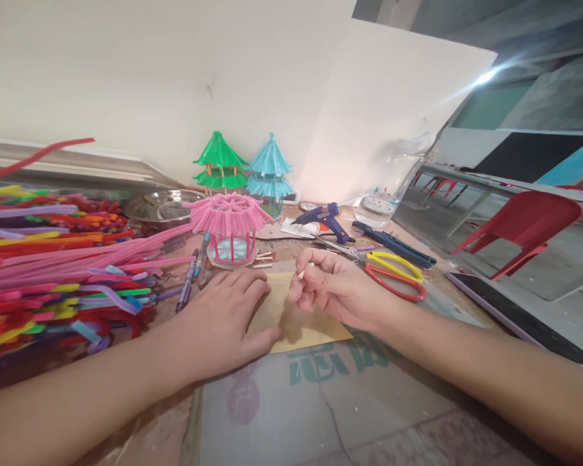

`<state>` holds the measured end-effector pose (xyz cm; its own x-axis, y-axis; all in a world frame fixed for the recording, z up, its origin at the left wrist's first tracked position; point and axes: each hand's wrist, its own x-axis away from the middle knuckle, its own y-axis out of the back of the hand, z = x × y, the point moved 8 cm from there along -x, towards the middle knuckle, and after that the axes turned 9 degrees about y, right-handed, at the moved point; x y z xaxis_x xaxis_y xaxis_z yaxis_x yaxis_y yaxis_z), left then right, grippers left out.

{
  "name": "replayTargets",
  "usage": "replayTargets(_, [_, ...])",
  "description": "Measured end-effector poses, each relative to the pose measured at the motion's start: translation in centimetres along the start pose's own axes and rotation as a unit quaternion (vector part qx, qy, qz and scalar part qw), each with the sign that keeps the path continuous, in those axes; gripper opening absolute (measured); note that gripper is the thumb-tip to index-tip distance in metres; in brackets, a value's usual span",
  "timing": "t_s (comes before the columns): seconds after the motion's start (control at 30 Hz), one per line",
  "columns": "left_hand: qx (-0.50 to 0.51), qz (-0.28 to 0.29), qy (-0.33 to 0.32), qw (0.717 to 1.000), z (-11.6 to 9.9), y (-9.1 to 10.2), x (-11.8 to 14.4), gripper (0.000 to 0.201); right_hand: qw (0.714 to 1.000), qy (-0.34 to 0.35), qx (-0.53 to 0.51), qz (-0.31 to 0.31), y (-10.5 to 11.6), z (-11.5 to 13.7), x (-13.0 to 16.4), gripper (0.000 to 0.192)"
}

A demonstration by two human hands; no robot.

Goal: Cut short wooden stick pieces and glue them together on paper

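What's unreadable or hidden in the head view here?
- Cardboard sheet: near-left part covered by the left hand.
- Thin stick in the right hand: mostly inside the grip, too small to identify.
- Pipe cleaner pile: cut off by the left edge.
- Green print on the table: partly under the sheet and right forearm.

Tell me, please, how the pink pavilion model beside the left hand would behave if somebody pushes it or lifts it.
The pink pavilion model looks light: its roof seems to be thin fuzzy stems. It would probably slide easily. The wide roof rests on a few thin posts over a smaller round base, so a push up high may tip it, and squeezing could bend the posts.
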<state>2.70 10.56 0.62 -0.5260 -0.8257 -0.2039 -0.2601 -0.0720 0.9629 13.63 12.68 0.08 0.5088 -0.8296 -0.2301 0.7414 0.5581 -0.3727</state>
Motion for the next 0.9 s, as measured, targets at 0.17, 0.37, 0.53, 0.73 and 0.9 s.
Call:
replayTargets(0.17, [-0.002, 0.004, -0.002, 1.000, 0.1, -0.2, 0.0, 0.038, 1.000, 0.007, -0.012, 0.010, -0.7, 0.2, 0.1, 0.034])
replayTargets(0.37, [0.015, -0.011, -0.011, 1.000, 0.0, 0.0, 0.2, 0.034, 1.000, 0.013, 0.002, 0.007, -0.6, 0.1, 0.2, 0.032])
replayTargets(0.53, [0.019, -0.010, -0.015, 1.000, -0.1, 0.0, 0.1, 0.038, 1.000, 0.010, 0.019, 0.015, -0.6, -0.1, 0.3, 0.035])
replayTargets(0.73, [0.012, 0.006, -0.006, 1.000, -0.1, 0.0, 0.1, 0.041, 0.999, 0.004, 0.014, 0.051, -1.3, -0.2, 0.5, 0.029])
replayTargets(0.9, [0.022, 0.001, -0.019, 1.000, -0.3, 0.2, 0.2, 0.032, 0.997, 0.008, 0.006, 0.077, -2.0, -0.2, 0.5, 0.027])
